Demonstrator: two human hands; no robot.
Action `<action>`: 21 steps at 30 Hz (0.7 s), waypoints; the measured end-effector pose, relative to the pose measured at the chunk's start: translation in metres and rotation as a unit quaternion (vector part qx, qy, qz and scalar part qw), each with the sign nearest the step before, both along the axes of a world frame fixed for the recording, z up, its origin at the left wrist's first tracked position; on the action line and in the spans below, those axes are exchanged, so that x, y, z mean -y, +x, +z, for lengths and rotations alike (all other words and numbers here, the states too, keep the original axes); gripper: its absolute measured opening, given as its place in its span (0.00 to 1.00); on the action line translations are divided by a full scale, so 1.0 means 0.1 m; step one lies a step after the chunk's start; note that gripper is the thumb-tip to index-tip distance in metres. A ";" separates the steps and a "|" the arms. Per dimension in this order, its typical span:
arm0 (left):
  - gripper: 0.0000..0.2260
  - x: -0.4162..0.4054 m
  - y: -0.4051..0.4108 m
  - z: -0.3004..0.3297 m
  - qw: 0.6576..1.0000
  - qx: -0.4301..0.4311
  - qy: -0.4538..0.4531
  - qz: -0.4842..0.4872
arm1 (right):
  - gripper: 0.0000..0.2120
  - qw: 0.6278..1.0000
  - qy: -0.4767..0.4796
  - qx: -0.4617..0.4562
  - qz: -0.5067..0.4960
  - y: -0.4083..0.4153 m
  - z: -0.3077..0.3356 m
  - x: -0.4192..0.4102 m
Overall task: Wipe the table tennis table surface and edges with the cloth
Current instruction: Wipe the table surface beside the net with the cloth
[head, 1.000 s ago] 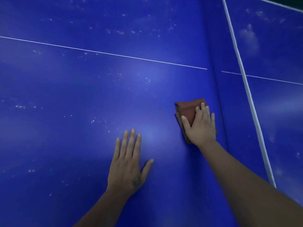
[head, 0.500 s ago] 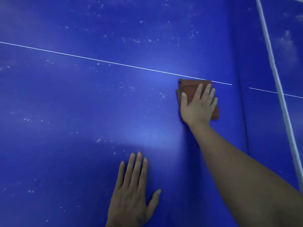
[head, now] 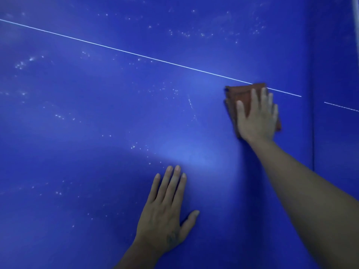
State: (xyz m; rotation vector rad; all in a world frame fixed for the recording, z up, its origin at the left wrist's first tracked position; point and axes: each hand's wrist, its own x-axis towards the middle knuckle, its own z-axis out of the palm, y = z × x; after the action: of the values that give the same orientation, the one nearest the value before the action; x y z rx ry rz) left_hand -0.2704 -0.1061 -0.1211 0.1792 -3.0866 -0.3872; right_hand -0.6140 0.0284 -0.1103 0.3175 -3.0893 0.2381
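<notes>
On the blue table (head: 97, 123), we've slid the cloth (head: 240, 98) up since a second ago; its far edge now covers the white centre line (head: 136, 54). Right hand (head: 256, 119) presses it flat, straight fingers (head: 253, 100) slightly spread, cloth showing beyond fingertips and thumb. Left hand (head: 165, 216) flat on the table, fingers together, thumb out

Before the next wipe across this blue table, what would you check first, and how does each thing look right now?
1. Cloth folded flat under the right hand: ok.
2. Right hand's fingers spread flat, pressing the cloth: ok.
3. Left hand braced flat on the table, apart from the cloth: ok.
4. White specks left of the cloth: not ok, unwiped.
5. Cloth's underside clean: cannot tell.
</notes>
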 end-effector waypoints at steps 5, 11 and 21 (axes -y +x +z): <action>0.34 0.37 -0.34 0.11 0.990 -0.115 0.064 0.045 | 0.40 0.998 0.015 0.009 -0.056 -0.02 -0.01 -0.27; 0.39 1.50 -1.35 0.25 0.979 -0.072 -0.016 0.191 | 0.39 0.999 0.021 0.006 -0.037 0.12 0.02 0.42; 0.37 1.73 -1.51 0.11 0.969 -0.006 -0.015 0.247 | 0.38 0.992 -0.006 0.022 0.127 0.44 0.00 1.25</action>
State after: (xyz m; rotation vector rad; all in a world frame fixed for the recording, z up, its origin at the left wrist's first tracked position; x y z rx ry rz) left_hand -0.4211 -0.2787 -0.1097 0.9125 -2.8836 -0.3128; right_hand -0.5699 -0.0965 -0.1106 0.7151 -3.0839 0.2741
